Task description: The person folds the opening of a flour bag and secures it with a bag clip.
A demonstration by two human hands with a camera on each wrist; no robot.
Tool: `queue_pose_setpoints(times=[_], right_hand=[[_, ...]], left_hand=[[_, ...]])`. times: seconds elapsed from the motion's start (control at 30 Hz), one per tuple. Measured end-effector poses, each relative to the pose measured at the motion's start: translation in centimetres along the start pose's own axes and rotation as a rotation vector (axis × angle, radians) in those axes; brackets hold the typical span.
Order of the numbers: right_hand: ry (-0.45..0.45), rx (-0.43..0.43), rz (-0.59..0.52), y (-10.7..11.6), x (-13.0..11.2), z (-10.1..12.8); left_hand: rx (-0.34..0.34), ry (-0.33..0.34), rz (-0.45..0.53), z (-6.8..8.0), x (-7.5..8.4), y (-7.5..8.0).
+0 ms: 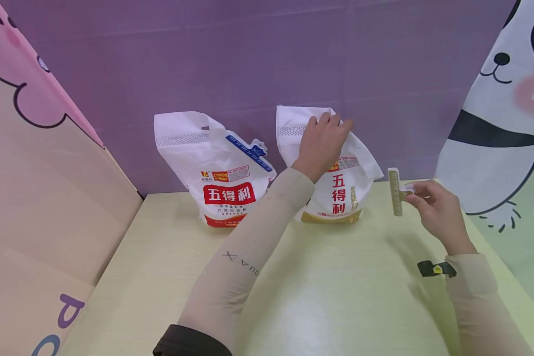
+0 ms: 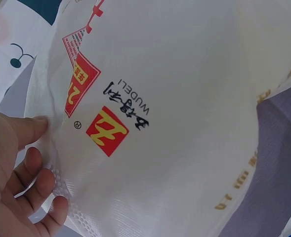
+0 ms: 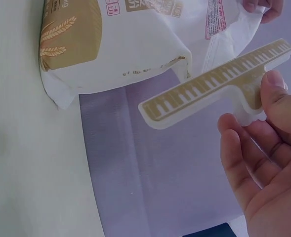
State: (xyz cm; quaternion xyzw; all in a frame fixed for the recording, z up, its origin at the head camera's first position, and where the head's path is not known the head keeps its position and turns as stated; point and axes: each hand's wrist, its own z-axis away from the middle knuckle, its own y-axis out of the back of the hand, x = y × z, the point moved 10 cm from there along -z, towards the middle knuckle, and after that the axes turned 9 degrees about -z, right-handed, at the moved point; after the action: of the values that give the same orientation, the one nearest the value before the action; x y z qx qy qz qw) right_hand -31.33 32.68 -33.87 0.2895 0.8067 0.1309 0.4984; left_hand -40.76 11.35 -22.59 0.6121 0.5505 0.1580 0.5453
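Two white flour bags stand at the back of the table. My left hand (image 1: 324, 143) pinches the upper right edge of the right flour bag (image 1: 338, 183), thumb on one face and fingers on the other. That bag's printed front (image 2: 160, 98) fills much of the left wrist view. Off to the right, my right hand (image 1: 440, 212) holds a beige-and-white sealing clip (image 1: 395, 193) by its handle, raised above the table and apart from the bag. In the right wrist view the clip's long ribbed bar (image 3: 214, 84) points toward the bag.
The left flour bag (image 1: 229, 198) has a blue-and-white sealing clip (image 1: 249, 152) across its upper right corner. A purple cloth backdrop (image 1: 204, 59) rises behind the table (image 1: 329, 287). Cartoon-printed panels (image 1: 494, 113) flank both sides.
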Motion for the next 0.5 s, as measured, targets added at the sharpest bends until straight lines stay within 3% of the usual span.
queue_pose_setpoints(times=[0.5], right_hand=[[0.029,0.074,0.035,0.2,-2.5,-2.0]], left_hand=[[0.028,0.013,0.002,0.3,0.0,0.4]])
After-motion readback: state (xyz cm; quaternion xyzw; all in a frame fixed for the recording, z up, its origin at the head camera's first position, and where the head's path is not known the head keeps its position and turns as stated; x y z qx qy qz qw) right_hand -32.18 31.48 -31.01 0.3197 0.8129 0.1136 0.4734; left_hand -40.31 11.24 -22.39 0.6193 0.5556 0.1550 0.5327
